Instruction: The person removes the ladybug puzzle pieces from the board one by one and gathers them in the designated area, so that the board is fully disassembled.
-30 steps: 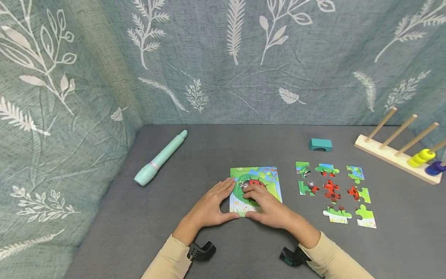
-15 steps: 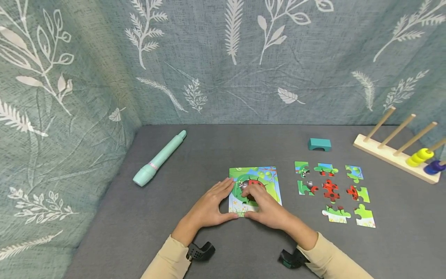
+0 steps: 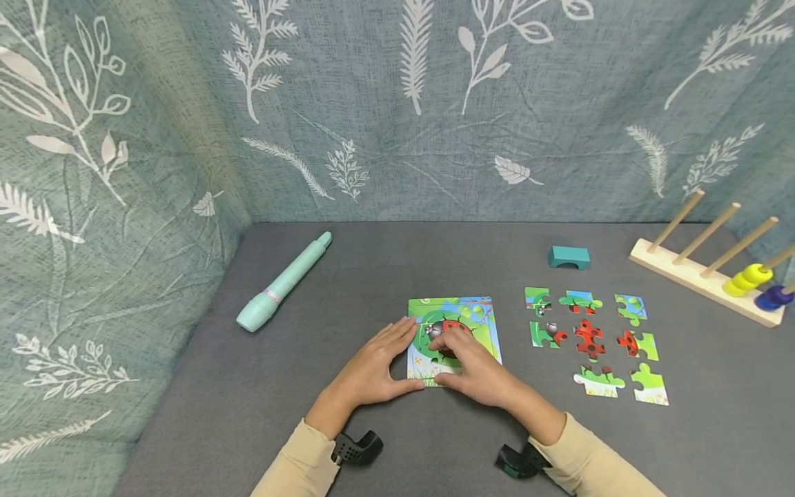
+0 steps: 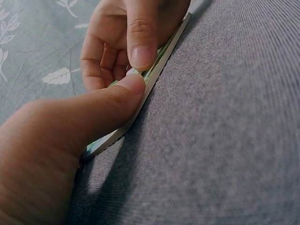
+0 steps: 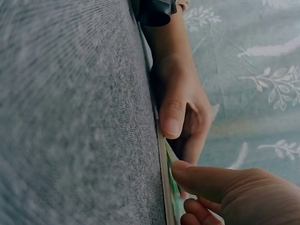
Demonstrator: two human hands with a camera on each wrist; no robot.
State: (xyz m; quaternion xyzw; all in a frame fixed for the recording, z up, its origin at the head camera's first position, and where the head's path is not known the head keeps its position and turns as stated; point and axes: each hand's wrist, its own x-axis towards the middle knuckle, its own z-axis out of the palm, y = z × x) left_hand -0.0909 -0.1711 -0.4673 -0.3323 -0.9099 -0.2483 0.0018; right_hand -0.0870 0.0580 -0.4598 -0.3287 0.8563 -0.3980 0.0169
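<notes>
A square ladybug puzzle board (image 3: 484, 324) lies flat on the table in the head view. My left hand (image 3: 375, 362) rests along its left side with long, straight fingers, the thumb at the front edge. Over the lower middle of the board is my right hand (image 3: 475, 369), fingers bent and thumb at the front edge. In the right wrist view, a thin green puzzle piece (image 5: 170, 151) tilts up from the board between both thumbs, and my right thumb and bent fingers pinch it. Much of this piece is hidden by the hands. The left wrist view shows both thumbtips close together.
Several loose ladybug puzzle pieces (image 3: 589, 338) lie in rows right of the board. Behind them stands a teal arch block (image 3: 568, 257). A wooden peg stand (image 3: 689, 273) with yellow and blue beads is at far right. A mint-green microphone-shaped object (image 3: 286, 283) lies at left.
The right fingers shift very slightly to the left over the board. Both hands otherwise keep their places, and the loose pieces stay put; the head view drifts a little.
</notes>
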